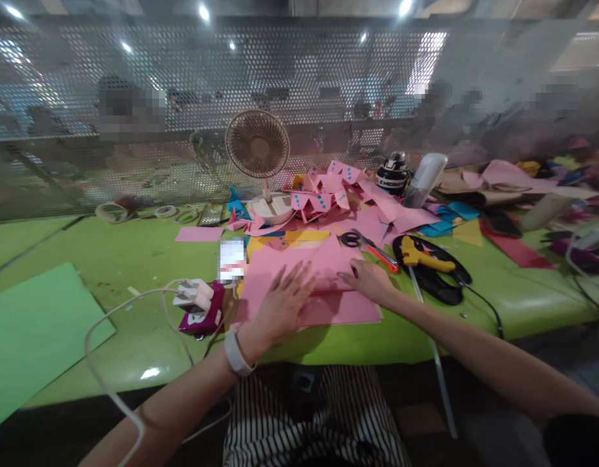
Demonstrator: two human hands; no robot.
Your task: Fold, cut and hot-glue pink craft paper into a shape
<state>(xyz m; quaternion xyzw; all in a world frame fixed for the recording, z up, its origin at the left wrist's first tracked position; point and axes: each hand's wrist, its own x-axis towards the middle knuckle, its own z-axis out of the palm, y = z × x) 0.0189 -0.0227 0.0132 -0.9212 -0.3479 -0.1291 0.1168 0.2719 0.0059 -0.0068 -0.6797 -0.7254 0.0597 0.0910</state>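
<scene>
A pink paper sheet (348,310) lies on the green table (134,259) right in front of me, with a fold running across it. My left hand (282,305) rests flat on the sheet, fingers spread, a white band on its wrist. My right hand (370,280) presses on the sheet's right part, fingers stretched toward the fold. Neither hand holds anything.
Scissors with orange handles (372,248) lie just beyond my right hand. A yellow glue gun (423,256) sits on a black mat. A small fan (258,155), a heap of pink cut paper (338,188), white chargers with cable (192,293) and a green sheet (32,331) are nearby.
</scene>
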